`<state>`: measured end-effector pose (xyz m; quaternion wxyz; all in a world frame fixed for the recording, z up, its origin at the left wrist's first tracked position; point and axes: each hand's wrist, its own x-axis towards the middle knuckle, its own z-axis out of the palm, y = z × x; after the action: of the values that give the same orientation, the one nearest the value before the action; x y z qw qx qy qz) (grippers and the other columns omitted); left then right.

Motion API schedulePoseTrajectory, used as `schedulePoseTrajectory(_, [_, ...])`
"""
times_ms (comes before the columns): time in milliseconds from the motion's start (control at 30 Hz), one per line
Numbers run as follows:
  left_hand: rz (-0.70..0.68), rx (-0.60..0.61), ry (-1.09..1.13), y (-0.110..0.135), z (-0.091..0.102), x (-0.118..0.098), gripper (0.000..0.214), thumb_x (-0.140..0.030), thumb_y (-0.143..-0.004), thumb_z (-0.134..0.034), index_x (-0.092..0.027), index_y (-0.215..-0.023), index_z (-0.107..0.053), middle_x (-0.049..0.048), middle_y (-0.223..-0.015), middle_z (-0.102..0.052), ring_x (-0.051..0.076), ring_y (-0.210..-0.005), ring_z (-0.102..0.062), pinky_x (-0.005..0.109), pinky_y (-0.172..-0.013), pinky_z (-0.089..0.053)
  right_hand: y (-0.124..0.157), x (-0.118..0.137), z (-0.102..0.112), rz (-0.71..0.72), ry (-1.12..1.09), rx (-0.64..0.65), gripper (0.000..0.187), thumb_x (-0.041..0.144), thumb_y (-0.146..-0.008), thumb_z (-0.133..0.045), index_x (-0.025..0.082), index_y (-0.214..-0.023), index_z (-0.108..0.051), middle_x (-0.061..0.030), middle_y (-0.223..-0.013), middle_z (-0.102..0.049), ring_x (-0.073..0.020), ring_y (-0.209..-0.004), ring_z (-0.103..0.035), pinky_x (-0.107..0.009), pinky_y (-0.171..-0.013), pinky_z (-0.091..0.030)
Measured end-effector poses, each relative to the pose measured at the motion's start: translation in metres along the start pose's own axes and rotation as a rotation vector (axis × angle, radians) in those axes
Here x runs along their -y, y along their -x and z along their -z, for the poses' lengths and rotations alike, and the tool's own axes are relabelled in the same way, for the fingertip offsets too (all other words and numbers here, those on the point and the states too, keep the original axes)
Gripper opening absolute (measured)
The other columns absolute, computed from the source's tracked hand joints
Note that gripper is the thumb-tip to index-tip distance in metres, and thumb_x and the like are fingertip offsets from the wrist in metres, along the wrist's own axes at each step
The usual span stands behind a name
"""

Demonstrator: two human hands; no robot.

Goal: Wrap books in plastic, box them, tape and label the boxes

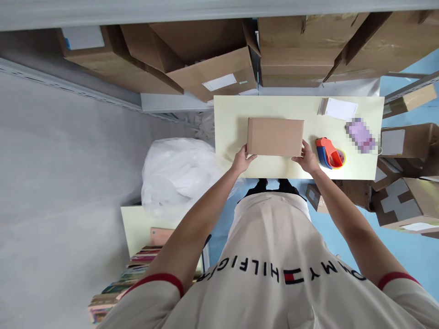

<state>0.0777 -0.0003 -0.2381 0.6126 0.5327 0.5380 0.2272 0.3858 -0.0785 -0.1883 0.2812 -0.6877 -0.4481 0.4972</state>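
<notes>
A plain brown cardboard box [275,137] sits closed on the pale yellow table [229,119]. My left hand [243,160] grips its near left corner, thumb along the near side. At the near right corner, my right hand [306,159] holds the box in the same way, fingers along its right side. Just right of that hand lies an orange and blue tape dispenser [328,153] with a roll of tape in it. The undersides of the box and the fingertips behind it are hidden.
White papers [341,108] and a blurred purple phone-like thing [361,135] lie on the table's right side. Large cardboard boxes [219,68] fill the shelf behind. A white plastic bag [178,169] bulges at left, near stacked books [126,278]. More boxes [408,201] stand at right.
</notes>
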Motion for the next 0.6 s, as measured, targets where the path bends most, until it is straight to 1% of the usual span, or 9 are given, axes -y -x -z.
schedulePoseTrajectory(67, [0.002,-0.003,-0.005,0.000,0.000,-0.001,0.063,-0.020,-0.079,-0.073,-0.019,-0.137,-0.048,0.0128,-0.140,-0.060,0.024,-0.123,-0.063,0.042,-0.110,-0.048,-0.001,-0.001,0.000,-0.009,-0.019,-0.003,0.101,0.040,-0.073,-0.077,0.025,-0.156,-0.021,-0.0190,-0.135,-0.062,-0.0338,-0.115,-0.065,-0.055,-0.094,-0.055])
schedulePoseTrajectory(167, [0.004,-0.016,-0.031,0.000,-0.001,-0.002,0.063,-0.020,-0.079,-0.073,-0.018,-0.136,-0.049,0.0131,-0.138,-0.061,0.024,-0.122,-0.063,0.041,-0.109,-0.049,-0.003,-0.004,-0.001,-0.016,-0.038,-0.008,0.100,0.039,-0.073,-0.076,0.025,-0.156,-0.022,-0.0187,-0.134,-0.062,-0.0327,-0.113,-0.066,-0.054,-0.094,-0.055])
schedulePoseTrajectory(267, [0.001,-0.019,-0.067,0.000,0.000,-0.004,0.062,-0.020,-0.078,-0.074,-0.018,-0.135,-0.049,0.0131,-0.136,-0.063,0.025,-0.122,-0.063,0.042,-0.107,-0.050,-0.003,-0.008,-0.002,-0.018,-0.014,-0.022,0.097,0.037,-0.074,-0.075,0.027,-0.155,-0.023,-0.0172,-0.133,-0.064,-0.0311,-0.108,-0.069,-0.055,-0.095,-0.055])
schedulePoseTrajectory(367, [0.001,-0.006,-0.097,0.001,0.001,-0.008,0.061,-0.020,-0.079,-0.073,-0.019,-0.136,-0.050,0.0123,-0.136,-0.063,0.025,-0.121,-0.064,0.041,-0.105,-0.051,-0.003,-0.011,-0.003,-0.012,0.004,-0.052,0.094,0.036,-0.074,-0.075,0.029,-0.154,-0.025,-0.0150,-0.131,-0.066,-0.0308,-0.106,-0.069,-0.056,-0.094,-0.055])
schedulePoseTrajectory(467, [-0.015,-0.004,-0.096,0.002,0.001,-0.012,0.058,-0.020,-0.081,-0.071,-0.018,-0.135,-0.051,0.0126,-0.135,-0.064,0.024,-0.119,-0.065,0.040,-0.105,-0.051,-0.002,-0.009,-0.001,-0.006,0.010,-0.062,0.092,0.036,-0.074,-0.075,0.028,-0.154,-0.029,-0.0146,-0.126,-0.068,-0.0307,-0.106,-0.069,-0.055,-0.094,-0.055])
schedulePoseTrajectory(600, [-0.029,0.003,-0.123,0.003,0.003,-0.018,0.049,-0.023,-0.082,-0.070,-0.016,-0.129,-0.056,0.0116,-0.125,-0.070,0.024,-0.113,-0.068,0.040,-0.102,-0.054,-0.003,-0.003,0.005,-0.007,0.009,-0.054,0.090,0.041,-0.073,-0.077,0.028,-0.152,-0.035,-0.0134,-0.121,-0.070,-0.0309,-0.106,-0.069,-0.056,-0.096,-0.055])
